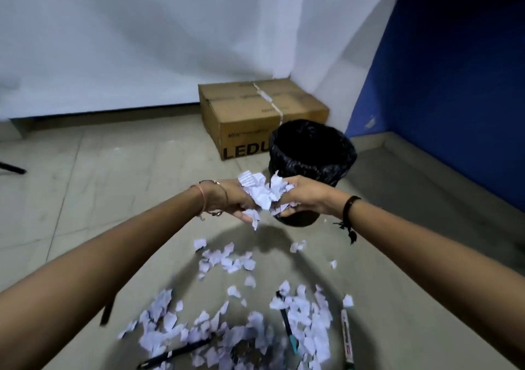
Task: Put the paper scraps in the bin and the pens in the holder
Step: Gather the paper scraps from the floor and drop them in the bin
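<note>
My left hand (231, 199) and my right hand (305, 196) are pressed together around a bunch of white paper scraps (262, 192), held in the air just in front of the black bin (312, 149). The bin has a black liner and stands on the floor. One scrap hangs below my left fingers. Many more paper scraps (227, 321) lie scattered on the floor below my arms. Among them lie a black pen (174, 354), a teal-tipped pen (288, 325), a white marker (346, 338) and a dark pen (107, 311) under my left forearm. No pen holder is in view.
A brown cardboard box (255, 117) sits against the white curtain (142, 43) right behind the bin. A blue wall (454, 100) runs along the right. Tiled floor (99, 171) stretches to the left, with a dark stand leg (12, 168) at the far left edge.
</note>
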